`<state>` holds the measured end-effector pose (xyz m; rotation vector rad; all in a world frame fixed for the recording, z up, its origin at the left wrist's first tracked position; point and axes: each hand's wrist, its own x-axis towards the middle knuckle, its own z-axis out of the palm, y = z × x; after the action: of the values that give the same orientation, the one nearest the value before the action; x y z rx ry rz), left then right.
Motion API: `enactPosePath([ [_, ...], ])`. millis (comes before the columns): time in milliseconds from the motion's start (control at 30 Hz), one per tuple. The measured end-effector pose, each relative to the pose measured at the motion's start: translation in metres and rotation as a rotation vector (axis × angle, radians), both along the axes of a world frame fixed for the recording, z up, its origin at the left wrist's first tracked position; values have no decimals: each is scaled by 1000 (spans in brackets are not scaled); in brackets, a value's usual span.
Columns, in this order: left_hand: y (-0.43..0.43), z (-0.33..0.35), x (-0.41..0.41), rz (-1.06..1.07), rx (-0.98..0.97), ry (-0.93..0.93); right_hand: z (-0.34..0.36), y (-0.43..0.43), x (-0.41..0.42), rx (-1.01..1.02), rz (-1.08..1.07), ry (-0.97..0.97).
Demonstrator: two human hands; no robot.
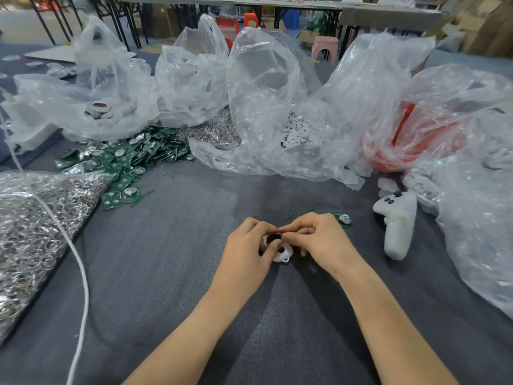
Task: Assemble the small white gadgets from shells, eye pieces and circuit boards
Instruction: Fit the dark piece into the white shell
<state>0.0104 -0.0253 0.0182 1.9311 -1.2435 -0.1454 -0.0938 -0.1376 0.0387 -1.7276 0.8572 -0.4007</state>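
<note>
Head view: both hands are meeting over the grey cloth [194,259], near the frame's centre.
Left hand [248,245]: gripping the white shell [283,254] from 9 o'clock, fingers curling round it.
Right hand [319,240]: pinching a red piece [279,232] at the shell's 12 o'clock edge.
White shell: sitting between the two hands, its loop pointing to 6 o'clock.
Single circuit board [343,219]: lying just beside the right hand, at 2 o'clock.
Circuit board pile [125,162]: spreading at 10 o'clock, well apart.
White controller [398,229]: lying at 3 o'clock.
</note>
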Motion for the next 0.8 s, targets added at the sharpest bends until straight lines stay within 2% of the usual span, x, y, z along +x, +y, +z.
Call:
enactPosePath([
  [167, 0, -2, 0, 4, 3, -11, -7, 8, 2, -11, -155, -18],
  [267, 0, -3, -1, 2, 0, -11, -9, 8, 3, -45, -160, 13],
  [600, 0, -2, -2, 2, -6, -16, -6, 8, 3, -337, -17, 12],
  [800, 1, -2, -2, 3, -3, -34, 1, 11, 2, -682, 152, 112],
])
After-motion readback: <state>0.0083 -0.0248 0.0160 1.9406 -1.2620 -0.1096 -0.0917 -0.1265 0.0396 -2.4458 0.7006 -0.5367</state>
